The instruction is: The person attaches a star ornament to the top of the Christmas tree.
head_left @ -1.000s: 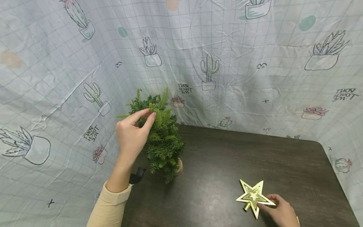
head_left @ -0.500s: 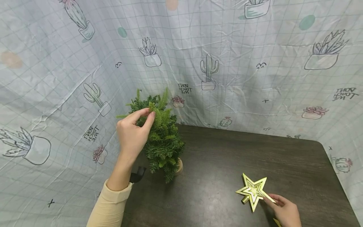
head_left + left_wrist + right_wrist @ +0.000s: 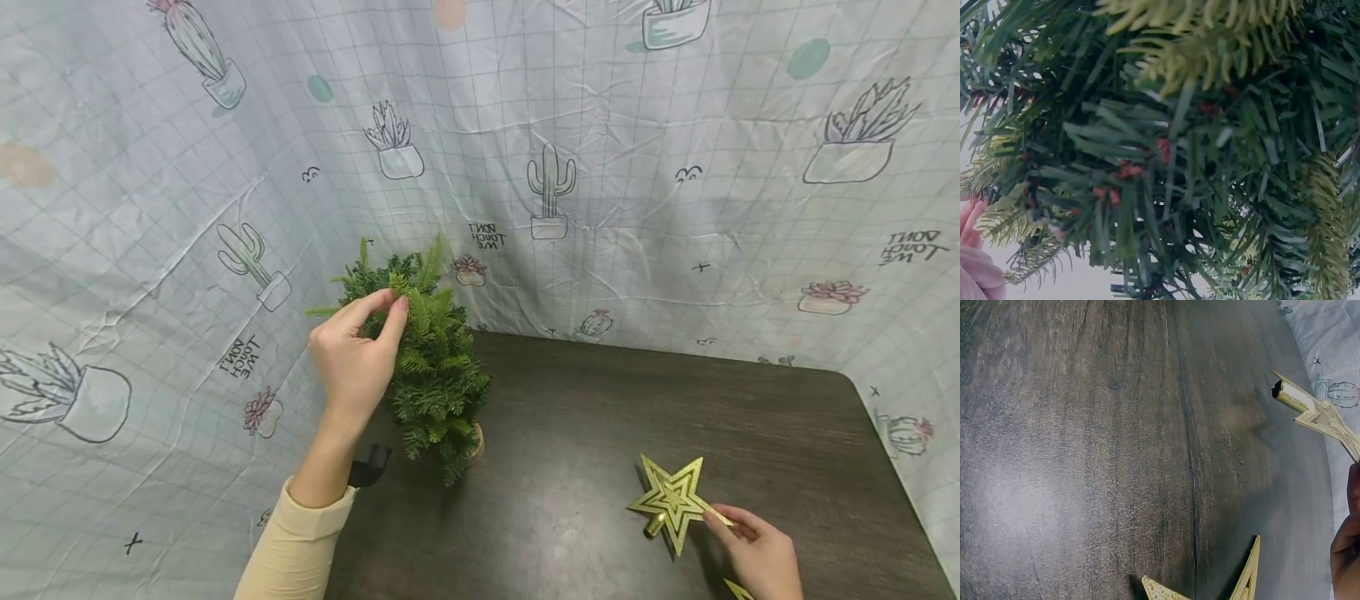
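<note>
At the left of the head view stands a small artificial Christmas tree (image 3: 442,383) with green needles and a pale round base. My left hand (image 3: 352,358) pinches a light green sprig near the top, between thumb and index finger. Dense needles fill the left wrist view, with part of that hand (image 3: 975,269) at the lower left corner. At the lower right, my right hand (image 3: 761,550) holds a gold star tree topper (image 3: 672,498) by one of its points, above the table. The topper's short tube (image 3: 1294,395) shows in the right wrist view.
The dark wooden table (image 3: 570,433) has a rounded far right corner. A cactus-print curtain (image 3: 622,100) hangs behind and along both sides. More gold points (image 3: 1247,575) lie at the bottom of the right wrist view. A black object (image 3: 371,467) sits by the left wrist.
The right hand has shifted slightly right, and the star has tilted and turned in its grip. A gold point has come into view below that hand. The left hand keeps its pinch on the tree.
</note>
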`<action>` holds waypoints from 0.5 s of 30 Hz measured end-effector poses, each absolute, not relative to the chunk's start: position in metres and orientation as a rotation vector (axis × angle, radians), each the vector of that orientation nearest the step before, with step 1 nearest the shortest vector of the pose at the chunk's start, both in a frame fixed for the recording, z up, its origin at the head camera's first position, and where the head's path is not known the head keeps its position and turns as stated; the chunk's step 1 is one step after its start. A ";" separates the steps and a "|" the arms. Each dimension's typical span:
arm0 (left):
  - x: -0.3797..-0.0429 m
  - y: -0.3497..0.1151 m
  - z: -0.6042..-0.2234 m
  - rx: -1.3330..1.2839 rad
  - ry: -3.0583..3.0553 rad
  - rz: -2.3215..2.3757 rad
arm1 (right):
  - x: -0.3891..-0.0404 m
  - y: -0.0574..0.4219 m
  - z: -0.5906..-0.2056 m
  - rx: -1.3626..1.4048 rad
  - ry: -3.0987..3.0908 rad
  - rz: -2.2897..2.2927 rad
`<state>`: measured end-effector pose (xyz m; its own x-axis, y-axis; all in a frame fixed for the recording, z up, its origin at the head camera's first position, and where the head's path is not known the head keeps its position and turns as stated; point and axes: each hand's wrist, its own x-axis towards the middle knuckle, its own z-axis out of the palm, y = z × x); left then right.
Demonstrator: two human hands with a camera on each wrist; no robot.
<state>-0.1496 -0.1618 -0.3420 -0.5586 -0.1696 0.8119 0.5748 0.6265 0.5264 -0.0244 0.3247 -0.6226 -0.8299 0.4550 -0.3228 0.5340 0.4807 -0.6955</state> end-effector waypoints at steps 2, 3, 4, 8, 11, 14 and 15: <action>-0.150 -0.161 -0.342 -0.322 -1.924 -1.007 | -0.025 0.324 -0.621 0.882 2.624 -1.287; -0.150 -0.160 -0.341 -0.325 -1.921 -1.001 | -0.026 0.324 -0.620 0.884 2.630 -1.285; -0.150 -0.159 -0.341 -0.330 -1.917 -0.998 | -0.026 0.324 -0.619 0.889 2.637 -1.283; -0.151 -0.156 -0.340 -0.343 -1.896 -0.998 | -0.026 0.325 -0.617 0.905 2.642 -1.294; -0.151 -0.153 -0.339 -0.347 -1.879 -1.013 | -0.026 0.325 -0.616 0.906 2.641 -1.297; -0.152 -0.151 -0.339 -0.354 -1.876 -1.007 | -0.025 0.326 -0.615 0.903 2.648 -1.294; -0.152 -0.151 -0.338 -0.358 -1.877 -0.997 | -0.025 0.326 -0.615 0.901 2.652 -1.293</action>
<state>-0.1522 -0.1508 -0.3384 -0.5090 -0.1612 0.8455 0.6105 0.6249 0.4867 -0.0252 0.3256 -0.6149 -0.8279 0.4783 -0.2930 0.5254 0.4784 -0.7036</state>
